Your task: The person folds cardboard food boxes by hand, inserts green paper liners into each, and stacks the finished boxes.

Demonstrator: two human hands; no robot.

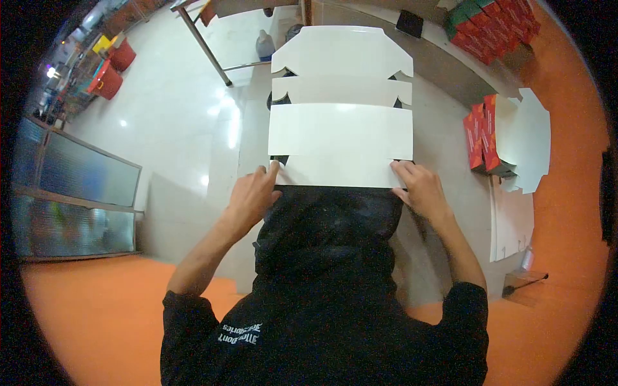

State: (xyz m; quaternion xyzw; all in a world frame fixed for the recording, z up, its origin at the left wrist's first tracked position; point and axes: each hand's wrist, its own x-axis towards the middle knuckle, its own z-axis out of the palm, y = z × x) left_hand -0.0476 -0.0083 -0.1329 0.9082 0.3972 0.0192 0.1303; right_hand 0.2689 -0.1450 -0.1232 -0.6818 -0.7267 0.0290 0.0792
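At upper centre, a white die-cut cardboard sheet (340, 132) is spread open, walls unraised, its near corners pinched by the left hand's (252, 195) and right hand's (425, 192) fingers.

Both hands, left hand (261, 192) and right hand (421, 190), grip the near corners of a white cardboard box blank (341, 132). Right of it stand red printed cartons (490, 132), apparently partly folded.

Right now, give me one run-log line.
left hand: fingers on blank | right hand: fingers on blank | blank: unfolded, white side up
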